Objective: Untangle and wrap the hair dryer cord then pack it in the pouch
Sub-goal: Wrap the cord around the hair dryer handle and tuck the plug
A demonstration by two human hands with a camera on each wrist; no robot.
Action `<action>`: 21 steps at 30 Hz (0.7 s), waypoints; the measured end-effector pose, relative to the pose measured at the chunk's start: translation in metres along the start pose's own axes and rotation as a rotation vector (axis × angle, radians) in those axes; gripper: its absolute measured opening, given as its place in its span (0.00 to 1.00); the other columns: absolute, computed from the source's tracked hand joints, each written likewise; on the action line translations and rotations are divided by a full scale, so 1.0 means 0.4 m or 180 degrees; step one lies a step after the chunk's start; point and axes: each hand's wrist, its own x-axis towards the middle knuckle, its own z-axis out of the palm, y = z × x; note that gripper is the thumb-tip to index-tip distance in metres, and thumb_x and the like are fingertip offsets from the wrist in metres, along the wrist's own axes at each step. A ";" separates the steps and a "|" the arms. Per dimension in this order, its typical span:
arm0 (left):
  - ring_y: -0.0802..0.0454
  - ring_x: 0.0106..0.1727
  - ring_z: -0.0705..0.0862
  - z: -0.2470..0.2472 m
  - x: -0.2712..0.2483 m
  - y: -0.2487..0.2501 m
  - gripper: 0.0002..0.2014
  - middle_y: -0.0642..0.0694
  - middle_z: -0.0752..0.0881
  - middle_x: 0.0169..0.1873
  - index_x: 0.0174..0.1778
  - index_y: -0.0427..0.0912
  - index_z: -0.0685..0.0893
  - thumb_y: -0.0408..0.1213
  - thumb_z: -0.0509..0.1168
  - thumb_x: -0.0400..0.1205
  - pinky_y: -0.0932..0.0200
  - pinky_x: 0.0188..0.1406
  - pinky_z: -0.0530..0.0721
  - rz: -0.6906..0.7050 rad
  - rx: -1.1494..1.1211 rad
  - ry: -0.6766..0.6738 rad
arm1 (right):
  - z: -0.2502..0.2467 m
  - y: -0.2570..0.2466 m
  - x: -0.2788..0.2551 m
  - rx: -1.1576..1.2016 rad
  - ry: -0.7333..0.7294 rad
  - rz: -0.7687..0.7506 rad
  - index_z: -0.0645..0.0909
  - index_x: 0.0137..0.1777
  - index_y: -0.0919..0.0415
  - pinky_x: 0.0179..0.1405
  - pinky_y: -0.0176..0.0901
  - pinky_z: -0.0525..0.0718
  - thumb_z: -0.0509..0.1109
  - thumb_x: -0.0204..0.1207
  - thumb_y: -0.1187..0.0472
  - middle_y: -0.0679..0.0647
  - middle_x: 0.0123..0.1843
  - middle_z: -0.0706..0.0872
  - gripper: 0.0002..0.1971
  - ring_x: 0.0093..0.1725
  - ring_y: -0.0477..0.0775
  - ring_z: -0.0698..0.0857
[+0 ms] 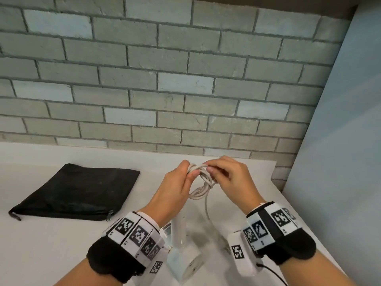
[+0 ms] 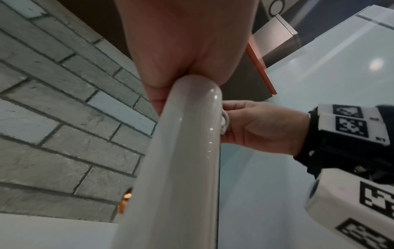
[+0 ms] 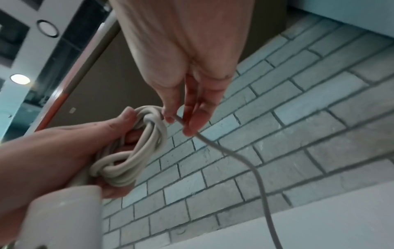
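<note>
A white hair dryer [image 1: 182,250] is below my left wrist, its handle [image 2: 181,151] reaching up against my left palm. My left hand [image 1: 190,172] grips a coil of white cord [image 1: 203,182] above the table, fingers curled through the loops [image 3: 132,151]. My right hand [image 1: 210,169] pinches a strand of the cord [image 3: 178,118] at the top of the coil between thumb and fingers. A loose length of cord [image 1: 207,209] hangs from there toward the table. The black zip pouch [image 1: 76,190] lies flat on the table to the left, apart from both hands.
The white table [image 1: 51,254] runs up to a grey brick wall [image 1: 165,89] behind. A pale panel [image 1: 340,141] closes off the right side. A thin black cable [image 1: 272,271] trails from my right wrist band.
</note>
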 end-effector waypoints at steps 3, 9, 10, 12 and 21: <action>0.61 0.27 0.74 -0.003 -0.003 -0.004 0.18 0.55 0.73 0.25 0.40 0.39 0.70 0.52 0.48 0.80 0.70 0.27 0.70 -0.0075 -0.0044 0.0059 | 0.030 -0.013 -0.007 0.0505 -0.0128 0.0472 0.85 0.49 0.60 0.44 0.42 0.84 0.63 0.78 0.66 0.48 0.37 0.86 0.09 0.38 0.47 0.85; 0.68 0.29 0.77 0.000 0.002 -0.015 0.12 0.57 0.74 0.26 0.39 0.44 0.68 0.47 0.51 0.83 0.72 0.25 0.71 -0.0105 -0.0010 0.0188 | 0.033 -0.035 -0.024 0.1928 -0.0539 0.1090 0.78 0.58 0.63 0.54 0.53 0.83 0.70 0.72 0.67 0.68 0.47 0.85 0.14 0.45 0.58 0.84; 0.69 0.29 0.77 0.004 0.003 -0.014 0.12 0.57 0.75 0.26 0.40 0.43 0.69 0.47 0.51 0.83 0.72 0.26 0.71 -0.0089 -0.0013 0.0194 | 0.036 -0.033 -0.024 0.2040 -0.0529 0.1205 0.78 0.58 0.64 0.53 0.52 0.83 0.70 0.72 0.69 0.66 0.47 0.85 0.14 0.45 0.57 0.84; 0.66 0.29 0.78 0.010 0.008 -0.013 0.11 0.57 0.75 0.27 0.41 0.42 0.69 0.45 0.52 0.84 0.73 0.26 0.71 -0.0087 -0.0027 0.0216 | 0.040 -0.033 -0.024 0.2364 -0.0510 0.1382 0.78 0.59 0.67 0.48 0.47 0.83 0.67 0.74 0.70 0.61 0.43 0.85 0.13 0.42 0.54 0.83; 0.62 0.26 0.76 0.024 0.024 -0.012 0.14 0.56 0.75 0.26 0.41 0.41 0.70 0.48 0.51 0.83 0.71 0.25 0.72 -0.0128 -0.0078 0.0143 | 0.037 -0.047 -0.027 0.2752 -0.0670 0.1655 0.74 0.55 0.62 0.58 0.55 0.83 0.69 0.70 0.75 0.53 0.34 0.76 0.16 0.36 0.49 0.79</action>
